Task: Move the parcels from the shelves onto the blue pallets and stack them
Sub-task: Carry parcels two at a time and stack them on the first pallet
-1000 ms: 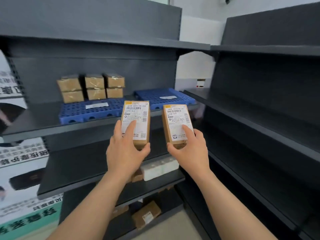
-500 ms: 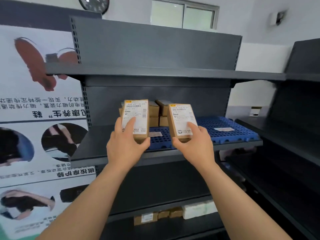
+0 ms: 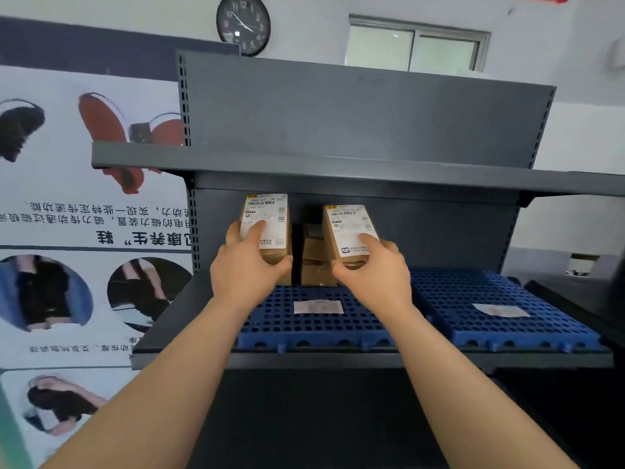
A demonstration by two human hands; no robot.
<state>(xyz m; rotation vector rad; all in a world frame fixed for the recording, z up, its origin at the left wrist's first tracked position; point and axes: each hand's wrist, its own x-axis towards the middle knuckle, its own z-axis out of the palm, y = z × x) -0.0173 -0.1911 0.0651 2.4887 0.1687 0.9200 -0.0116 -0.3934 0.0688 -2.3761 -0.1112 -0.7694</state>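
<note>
My left hand (image 3: 245, 270) grips a small brown parcel (image 3: 267, 220) with a white shipping label, held upright. My right hand (image 3: 375, 270) grips a second labelled brown parcel (image 3: 345, 228), tilted a little to the right. Both parcels hang above the back of the left blue pallet (image 3: 314, 324), which lies on the middle shelf. Between and behind my hands a stack of brown parcels (image 3: 316, 262) stands at the pallet's rear, partly hidden. A second blue pallet (image 3: 490, 313) lies to the right with a paper slip on it.
The dark metal shelf unit has an upper shelf (image 3: 338, 165) close above the parcels and a back panel behind them. A poster wall (image 3: 84, 231) stands to the left. Another dark shelf unit (image 3: 602, 299) juts in at the right edge.
My view has risen and turned left, bringing the shelf closer. Both hands have carried their parcels forward over the left pallet, up against the stacked parcels.
</note>
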